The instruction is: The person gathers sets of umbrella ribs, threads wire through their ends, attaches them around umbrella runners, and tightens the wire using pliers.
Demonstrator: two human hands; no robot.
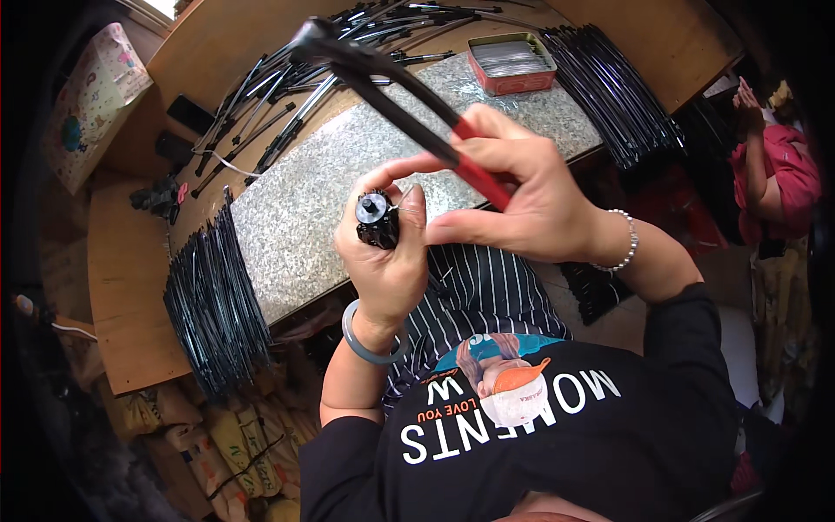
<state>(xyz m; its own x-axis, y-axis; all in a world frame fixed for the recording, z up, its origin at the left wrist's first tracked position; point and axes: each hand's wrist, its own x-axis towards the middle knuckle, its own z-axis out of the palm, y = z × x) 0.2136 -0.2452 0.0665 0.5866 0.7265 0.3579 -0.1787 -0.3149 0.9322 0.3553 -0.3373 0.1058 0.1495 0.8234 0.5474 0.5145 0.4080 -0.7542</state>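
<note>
My left hand (391, 277) is closed around what looks like a folded umbrella frame (377, 224), black, with its round grey-and-black end pointing up. A thin wire (405, 208) sticks out by my left thumb, close to my right thumb tip. In my right hand (548, 196) are long pincers (396, 97) with red grips; their dark arms slant up and left, and the metal head is raised over the table. The right hand's fingers wrap the red grips while its thumb reaches toward the left thumb. The lower part of the frame is hidden by my hand.
Before me is a speckled stone slab (287, 235). Dark rib bundles (217, 300) lie at its left, with more black ribs (609, 96) at right. A red tin (513, 80) of thin metal pieces stands behind, near loose shafts (296, 113). Another person (783, 174) sits far right.
</note>
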